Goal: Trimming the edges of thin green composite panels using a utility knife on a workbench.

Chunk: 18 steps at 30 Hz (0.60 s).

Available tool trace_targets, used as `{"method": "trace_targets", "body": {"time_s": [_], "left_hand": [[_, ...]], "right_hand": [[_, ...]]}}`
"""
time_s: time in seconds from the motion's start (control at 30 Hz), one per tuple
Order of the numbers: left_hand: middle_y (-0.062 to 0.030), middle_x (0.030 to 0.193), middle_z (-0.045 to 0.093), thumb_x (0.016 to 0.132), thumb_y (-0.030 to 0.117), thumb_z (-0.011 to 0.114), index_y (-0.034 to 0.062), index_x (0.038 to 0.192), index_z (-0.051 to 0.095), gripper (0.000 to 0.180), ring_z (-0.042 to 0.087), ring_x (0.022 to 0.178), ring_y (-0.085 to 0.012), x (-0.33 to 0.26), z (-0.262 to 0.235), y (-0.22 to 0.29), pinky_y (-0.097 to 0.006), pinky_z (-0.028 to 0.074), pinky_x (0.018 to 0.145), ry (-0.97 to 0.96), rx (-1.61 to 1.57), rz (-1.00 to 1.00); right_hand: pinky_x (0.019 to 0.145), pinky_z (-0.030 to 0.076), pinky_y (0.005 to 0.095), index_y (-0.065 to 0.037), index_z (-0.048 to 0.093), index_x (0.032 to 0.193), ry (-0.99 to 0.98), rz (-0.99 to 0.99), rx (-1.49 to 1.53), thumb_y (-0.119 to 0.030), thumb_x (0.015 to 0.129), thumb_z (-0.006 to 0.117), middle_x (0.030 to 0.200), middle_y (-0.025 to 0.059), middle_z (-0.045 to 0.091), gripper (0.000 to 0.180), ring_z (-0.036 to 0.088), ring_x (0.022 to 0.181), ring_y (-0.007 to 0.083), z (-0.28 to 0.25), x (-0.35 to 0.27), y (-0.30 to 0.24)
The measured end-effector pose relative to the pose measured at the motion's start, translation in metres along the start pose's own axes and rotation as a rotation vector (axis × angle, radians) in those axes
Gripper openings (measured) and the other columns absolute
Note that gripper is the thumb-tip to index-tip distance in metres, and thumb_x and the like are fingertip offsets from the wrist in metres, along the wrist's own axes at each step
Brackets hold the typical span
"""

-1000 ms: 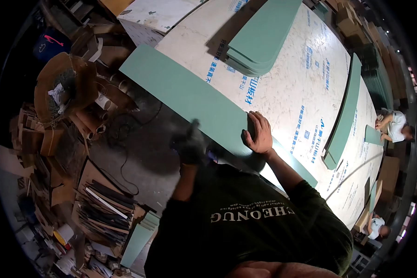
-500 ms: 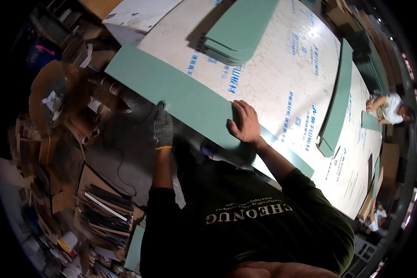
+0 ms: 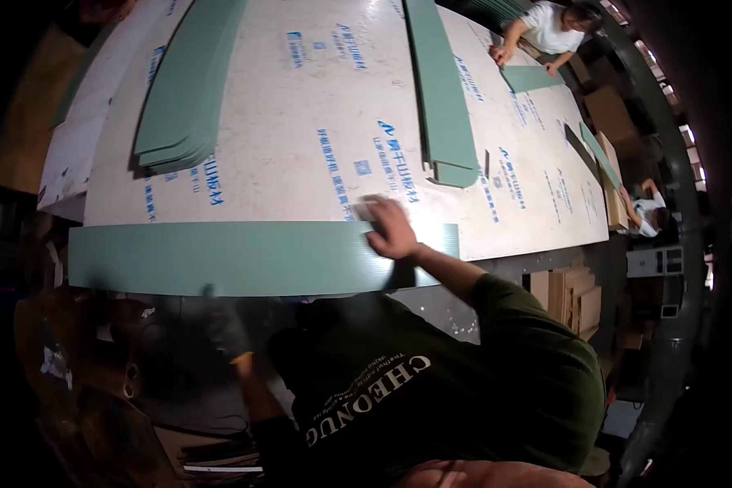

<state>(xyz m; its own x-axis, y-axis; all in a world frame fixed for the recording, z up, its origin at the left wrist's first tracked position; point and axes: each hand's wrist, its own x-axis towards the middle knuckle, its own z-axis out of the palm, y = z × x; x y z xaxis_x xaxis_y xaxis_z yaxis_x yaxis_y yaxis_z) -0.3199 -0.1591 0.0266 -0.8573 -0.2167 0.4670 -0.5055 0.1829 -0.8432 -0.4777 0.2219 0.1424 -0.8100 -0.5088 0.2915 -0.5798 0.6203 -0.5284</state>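
Observation:
A long green ribbed board (image 3: pixel 220 256) lies along the near edge of the white printed table panel (image 3: pixel 276 163). Over its right part is my bare right hand (image 3: pixel 394 232), thumb and fingers apart and fingertips blurred; whether it touches the board I cannot tell. My left hand (image 3: pixel 226 321), in a dark glove with a yellow cuff, is just below the board's near edge. Motion smears its fingers, so its grip does not show.
A stack of green boards (image 3: pixel 189 89) lies farther back on the left, another long green stack (image 3: pixel 443 98) to the right. At the far right a person in white (image 3: pixel 553 28) handles a small green piece (image 3: pixel 529 78). Brown cardboard (image 3: pixel 573 297) stands beyond my right arm.
My view has turned, so the board now runs nearly level across it. My right hand's fingers have shifted toward the board's far edge. The left hand has become blurred.

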Motion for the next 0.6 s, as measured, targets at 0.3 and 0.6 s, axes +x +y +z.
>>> {"method": "trace_targets", "body": {"time_s": [0.3, 0.6], "left_hand": [[-0.0058, 0.067, 0.055, 0.093, 0.026, 0.039, 0.0103, 0.096, 0.059, 0.025, 0.055, 0.057, -0.0192, 0.065, 0.091, 0.005, -0.029, 0.047, 0.055, -0.124, -0.763, -0.06], [-0.008, 0.103, 0.063, 0.091, 0.02, 0.045, -0.0006, 0.126, 0.045, 0.041, 0.061, 0.091, -0.0218, 0.052, -0.116, -0.02, -0.03, 0.047, 0.084, -0.752, -1.409, -0.141]], "right_hand": [[0.103, 0.022, 0.0569, -0.016, 0.051, 0.127, -0.216, 0.091, -0.294, -0.038, 0.079, 0.049, 0.137, 0.0205, 0.039, 0.053, 0.032, 0.128, 0.0419, -0.099, -0.1, 0.085], [0.105, 0.017, 0.0582, -0.018, 0.049, 0.13, -0.227, 0.113, -0.377, -0.041, 0.082, 0.048, 0.141, 0.0181, 0.035, 0.053, 0.027, 0.132, 0.0395, -0.112, -0.104, 0.093]]}}
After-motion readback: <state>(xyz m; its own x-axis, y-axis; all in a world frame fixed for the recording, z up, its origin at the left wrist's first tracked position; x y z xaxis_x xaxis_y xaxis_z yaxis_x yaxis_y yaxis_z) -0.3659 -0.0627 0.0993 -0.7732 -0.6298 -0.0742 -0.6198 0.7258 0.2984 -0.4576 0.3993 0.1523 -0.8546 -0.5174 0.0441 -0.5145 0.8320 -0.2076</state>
